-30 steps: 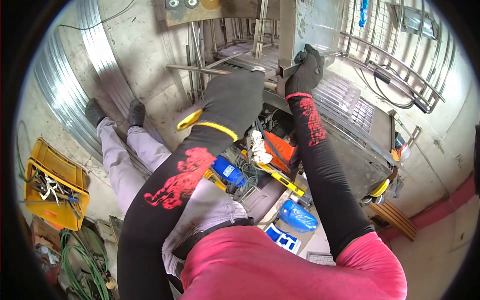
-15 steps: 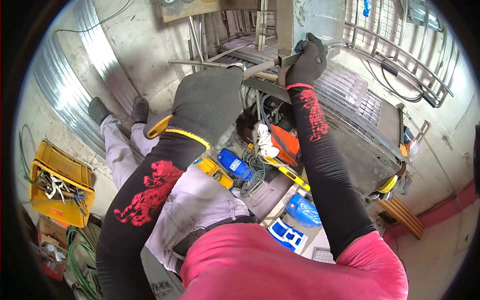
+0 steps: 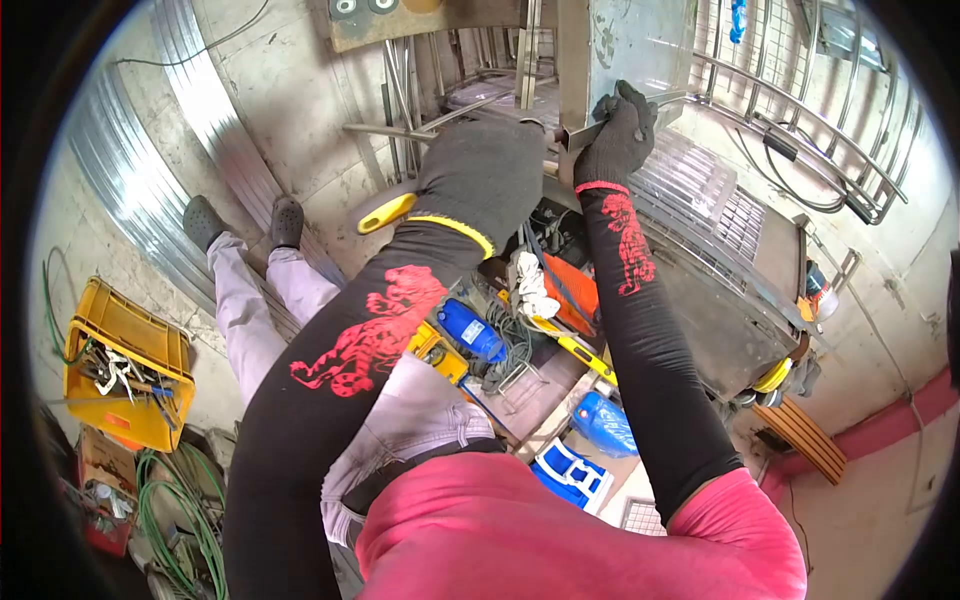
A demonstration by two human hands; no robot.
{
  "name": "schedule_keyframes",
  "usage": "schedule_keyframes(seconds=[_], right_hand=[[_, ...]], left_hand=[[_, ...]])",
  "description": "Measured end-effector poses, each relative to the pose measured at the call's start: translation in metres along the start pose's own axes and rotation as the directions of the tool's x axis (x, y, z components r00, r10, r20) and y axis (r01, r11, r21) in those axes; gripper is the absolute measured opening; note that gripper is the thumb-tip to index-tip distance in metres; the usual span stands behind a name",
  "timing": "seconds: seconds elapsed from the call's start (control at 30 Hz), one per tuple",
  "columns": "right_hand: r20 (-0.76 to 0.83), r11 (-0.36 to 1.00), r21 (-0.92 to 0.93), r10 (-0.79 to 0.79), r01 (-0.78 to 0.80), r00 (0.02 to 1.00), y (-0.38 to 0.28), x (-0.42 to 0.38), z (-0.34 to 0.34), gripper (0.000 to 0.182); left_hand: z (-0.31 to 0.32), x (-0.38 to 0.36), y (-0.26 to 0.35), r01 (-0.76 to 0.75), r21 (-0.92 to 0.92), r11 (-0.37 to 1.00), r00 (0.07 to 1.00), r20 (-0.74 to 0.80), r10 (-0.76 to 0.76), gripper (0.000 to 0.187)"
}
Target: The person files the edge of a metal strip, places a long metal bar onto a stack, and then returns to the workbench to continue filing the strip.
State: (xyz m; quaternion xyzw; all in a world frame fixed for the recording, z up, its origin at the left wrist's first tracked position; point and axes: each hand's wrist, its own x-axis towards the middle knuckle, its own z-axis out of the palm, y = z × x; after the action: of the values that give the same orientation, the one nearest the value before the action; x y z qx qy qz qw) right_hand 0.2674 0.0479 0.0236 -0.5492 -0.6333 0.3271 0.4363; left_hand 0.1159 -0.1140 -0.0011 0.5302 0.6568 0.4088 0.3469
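My left hand (image 3: 480, 175), in a dark grey glove with a yellow cuff, is closed around a flat, file-like tool. The tool's yellow-and-black handle (image 3: 387, 213) sticks out behind the wrist, and the glove hides its blade. My right hand (image 3: 615, 135), gloved with a red cuff, is closed on a metal strip (image 3: 668, 100) against the upright sheet-metal panel (image 3: 640, 45). The strip's near end lies just right of my left glove; contact between tool and strip is hidden. Below the hands are an orange item (image 3: 572, 290) and white cloth (image 3: 532, 285).
A blue-bodied tool (image 3: 472, 330), a yellow spirit level (image 3: 585, 355) and a blue plastic-wrapped item (image 3: 607, 422) lie below. A yellow crate of tools (image 3: 130, 410) and green hose (image 3: 165, 520) are left. Metal sheets (image 3: 125, 170) lie behind my feet; a steel rack (image 3: 800, 90) stands right.
My left hand has moved right and slightly up with the tool, toward my right hand. The blade seen before is now hidden. My right hand keeps its grip on the strip.
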Motion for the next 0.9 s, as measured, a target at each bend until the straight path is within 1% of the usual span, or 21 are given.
schedule_keyframes(seconds=[0.03,0.07,0.1,0.13,0.17,0.2,0.23,0.3,0.33,0.37,0.43,0.5,0.57,0.6,0.63,0.7,0.73,0.77,0.83,0.87,0.9], right_hand=[[-0.003,1.0,-0.003,-0.007,0.007,1.0,-0.002,0.002,0.0,0.028],[-0.011,1.0,-0.016,0.015,-0.015,1.0,-0.005,0.0,0.001,0.029],[-0.021,0.999,-0.027,0.041,-0.041,0.999,-0.005,-0.004,0.0,0.029],[-0.022,0.999,-0.026,0.045,-0.046,0.999,-0.005,-0.005,0.001,0.029],[-0.02,0.999,-0.019,0.046,-0.046,0.999,-0.003,-0.005,0.001,0.03],[-0.025,0.999,-0.016,0.044,-0.044,0.999,-0.002,-0.004,-0.001,0.03],[-0.03,0.999,-0.015,0.036,-0.036,0.999,-0.001,0.001,-0.001,0.03],[0.006,0.999,-0.032,0.029,-0.028,1.0,-0.001,-0.003,-0.004,0.029],[0.019,0.999,0.032,0.022,-0.023,1.0,-0.002,-0.005,-0.001,0.028],[0.022,0.999,0.038,0.019,-0.02,1.0,-0.004,-0.005,0.002,0.028],[0.024,1.0,-0.021,0.022,-0.021,0.999,-0.009,-0.007,0.001,0.027],[0.008,0.999,0.013,0.034,-0.034,0.999,-0.009,-0.009,0.001,0.027],[-0.009,0.998,0.052,0.038,-0.038,0.999,-0.005,-0.007,0.001,0.027],[-0.007,0.999,0.039,0.0,0.0,1.0,-0.003,-0.004,0.002,0.028],[0.0,0.999,0.024,-0.032,0.032,0.999,-0.001,-0.004,0.003,0.03],[0.016,1.0,-0.004,-0.028,0.028,0.999,-0.003,-0.009,0.0,0.03],[0.029,0.999,-0.023,-0.038,0.039,0.999,-0.004,-0.006,0.002,0.03],[0.027,0.999,-0.021,-0.04,0.04,0.999,-0.007,-0.006,0.003,0.03],[0.048,0.998,-0.041,-0.039,0.041,0.998,-0.009,-0.008,0.003,0.03],[0.046,0.999,-0.039,-0.035,0.037,0.998,-0.008,-0.009,0.004,0.03],[0.031,1.0,0.003,-0.004,0.004,0.999,-0.007,-0.009,0.004,0.031]], left_hand=[[0.005,0.007,0.003,-0.028,0.062,0.998,1.0,0.004,0.028,0.016],[0.007,0.002,0.0,-0.068,-0.006,0.998,0.995,-0.072,0.067,0.014],[-0.003,-0.007,0.001,-0.064,-0.009,0.998,0.996,-0.064,0.064,0.014],[-0.015,-0.018,0.002,0.024,-0.02,1.0,0.999,0.049,-0.023,0.014],[-0.027,-0.027,0.003,0.11,-0.02,0.994,0.981,0.16,-0.105,0.014],[-0.033,-0.036,-0.001,0.141,-0.03,0.99,0.972,0.196,-0.133,0.014],[-0.031,-0.029,-0.001,0.133,-0.031,0.991,0.973,0.193,-0.124,0.014],[-0.02,-0.018,-0.001,0.065,-0.046,0.997,0.994,0.087,-0.061,0.014],[0.006,-0.002,-0.008,-0.03,-0.026,0.999,1.0,0.001,0.03,0.015],[0.004,0.007,-0.006,-0.031,-0.022,0.999,1.0,-0.005,0.03,0.015],[0.001,0.017,0.001,-0.096,0.008,0.995,0.995,-0.02,0.096,0.016],[-0.012,-0.001,-0.001,-0.071,-0.006,0.997,0.997,-0.022,0.071,0.017],[-0.039,-0.024,-0.003,0.086,-0.011,0.996,0.987,0.136,-0.083,0.014],[-0.038,-0.025,-0.006,0.093,0.035,0.995,0.974,0.205,-0.099,0.013],[-0.033,-0.017,-0.007,0.094,0.037,0.995,0.975,0.2,-0.099,0.013],[-0.017,0.007,-0.007,-0.05,-0.014,0.999,0.998,0.04,0.051,0.012],[-0.01,0.017,-0.003,-0.135,0.024,0.991,0.991,-0.022,0.136,0.014],[-0.01,0.017,-0.002,-0.137,0.025,0.99,0.99,-0.022,0.138,0.014],[-0.007,0.014,-0.001,-0.061,-0.021,0.998,0.997,0.049,0.062,0.016],[-0.017,0.006,0.001,0.028,-0.019,0.999,0.993,0.112,-0.025,0.018],[-0.024,-0.002,-0.001,0.028,-0.016,0.999,0.993,0.114,-0.026,0.018]])
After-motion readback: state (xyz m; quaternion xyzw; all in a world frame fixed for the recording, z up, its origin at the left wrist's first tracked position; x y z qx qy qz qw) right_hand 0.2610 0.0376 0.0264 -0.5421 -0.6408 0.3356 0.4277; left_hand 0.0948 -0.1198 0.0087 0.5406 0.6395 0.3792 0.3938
